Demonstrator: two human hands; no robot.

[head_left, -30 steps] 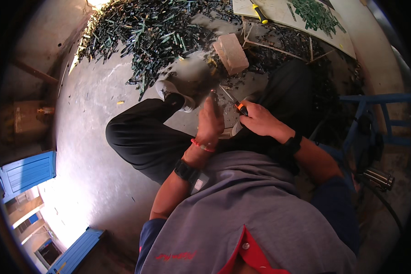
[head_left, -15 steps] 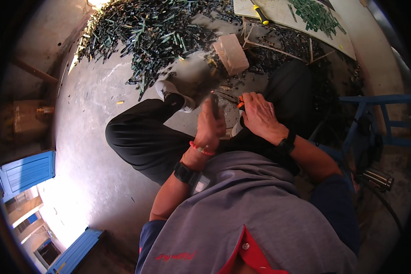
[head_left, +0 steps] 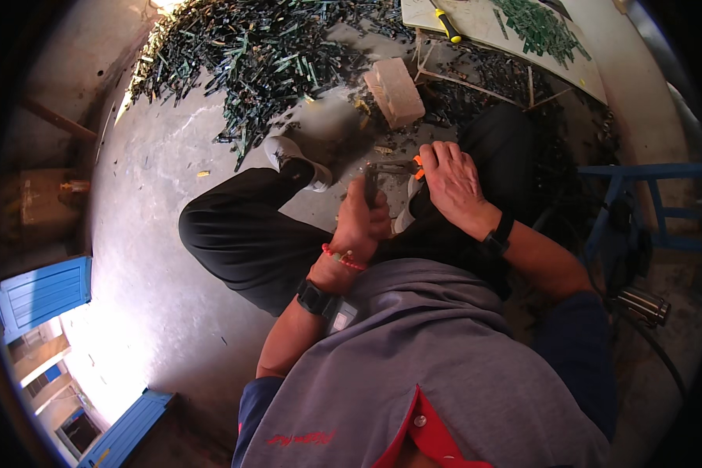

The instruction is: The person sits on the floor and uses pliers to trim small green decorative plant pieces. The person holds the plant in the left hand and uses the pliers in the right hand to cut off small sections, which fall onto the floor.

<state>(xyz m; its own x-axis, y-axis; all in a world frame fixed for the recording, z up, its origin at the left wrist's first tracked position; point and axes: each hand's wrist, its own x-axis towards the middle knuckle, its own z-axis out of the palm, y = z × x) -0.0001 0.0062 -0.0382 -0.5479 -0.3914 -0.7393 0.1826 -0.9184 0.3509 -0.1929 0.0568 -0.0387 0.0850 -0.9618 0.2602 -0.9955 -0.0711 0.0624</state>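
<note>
My left hand [head_left: 362, 214] is closed around a narrow dark strip [head_left: 371, 186], which stands up past the thumb. To its right, my right hand [head_left: 452, 183] grips an orange-handled tool [head_left: 419, 166] that looks like pliers. The slim metal end of the tool points left and meets the top of the strip. Most of the handle is hidden under my right fingers. Both hands are above my lap, between my bent knees.
A big heap of dark and green strips [head_left: 265, 70] covers the floor ahead. Near it lies a pale brick-like block [head_left: 395, 92]. At upper right, a low white table [head_left: 476, 23] carries a yellow-black screwdriver [head_left: 448, 26] and green strips [head_left: 534, 31]. A blue frame [head_left: 639, 170] stands right.
My right hand has shifted slightly up and to the right. The tool's end is now level across the strip's top. My left hand has stayed nearly in place and looks sharper.
</note>
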